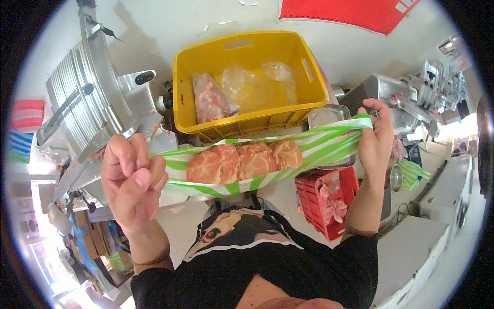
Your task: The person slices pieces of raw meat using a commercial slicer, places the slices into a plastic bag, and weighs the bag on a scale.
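Observation:
A green-and-white striped plastic bag [231, 189] is stretched between my two hands, in front of my chest. Several round slices of marbled raw meat [257, 159] lie overlapping in a row along its open middle. My left hand [133, 174] pinches the bag's left end between thumb and fingers. At the other end, my right hand [374, 133] grips the bunched plastic, with its index finger raised and curled. The bag hangs just in front of the yellow crate [252, 117], overlapping a clear-looking tray [328, 116] at the right.
Inside the yellow crate are a bagged piece of meat [210, 98] and crumpled clear plastic [247, 87]. A metal meat slicer [92, 85] stands at left, with more slicing machinery [401, 92] at right. Below right, a red crate [308, 201] holds meat pieces. White chest units [413, 247] stand farther right.

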Tool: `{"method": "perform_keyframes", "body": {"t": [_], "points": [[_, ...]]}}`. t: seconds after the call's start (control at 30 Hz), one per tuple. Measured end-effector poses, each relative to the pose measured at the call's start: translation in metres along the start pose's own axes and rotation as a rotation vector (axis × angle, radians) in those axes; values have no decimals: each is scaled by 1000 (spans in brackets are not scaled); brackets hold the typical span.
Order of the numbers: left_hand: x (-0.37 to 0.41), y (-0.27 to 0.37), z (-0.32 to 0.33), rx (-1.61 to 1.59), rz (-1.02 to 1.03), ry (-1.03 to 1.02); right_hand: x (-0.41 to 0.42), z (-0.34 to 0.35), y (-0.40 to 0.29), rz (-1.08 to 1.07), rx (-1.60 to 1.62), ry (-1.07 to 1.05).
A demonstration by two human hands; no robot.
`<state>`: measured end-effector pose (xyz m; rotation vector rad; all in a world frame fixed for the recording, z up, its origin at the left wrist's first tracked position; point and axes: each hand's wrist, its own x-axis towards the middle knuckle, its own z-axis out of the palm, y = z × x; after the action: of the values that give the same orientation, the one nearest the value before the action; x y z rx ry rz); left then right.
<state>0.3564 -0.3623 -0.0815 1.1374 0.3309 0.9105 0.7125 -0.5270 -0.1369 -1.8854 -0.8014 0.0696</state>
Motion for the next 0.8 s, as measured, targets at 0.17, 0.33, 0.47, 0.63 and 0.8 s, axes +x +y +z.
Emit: {"method": "perform_keyframes", "body": {"t": [0.17, 0.33, 0.47, 0.63, 0.8], "points": [[-14, 21, -17, -50, 71, 8, -5, 1, -27, -18, 572, -116], [-21, 23, -23, 37, 97, -5, -3, -2, -33, -53, 616, -10], [-20, -22, -34, 98, 29, 33, -10, 17, -23, -59, 397, -57], [-42, -18, -60, 567, -73, -186, -16, 6, -46, -258, -216, -397], [-44, 55, -54, 1148, -82, -467, 7, -11, -110, -720, -456, -1046]]}}
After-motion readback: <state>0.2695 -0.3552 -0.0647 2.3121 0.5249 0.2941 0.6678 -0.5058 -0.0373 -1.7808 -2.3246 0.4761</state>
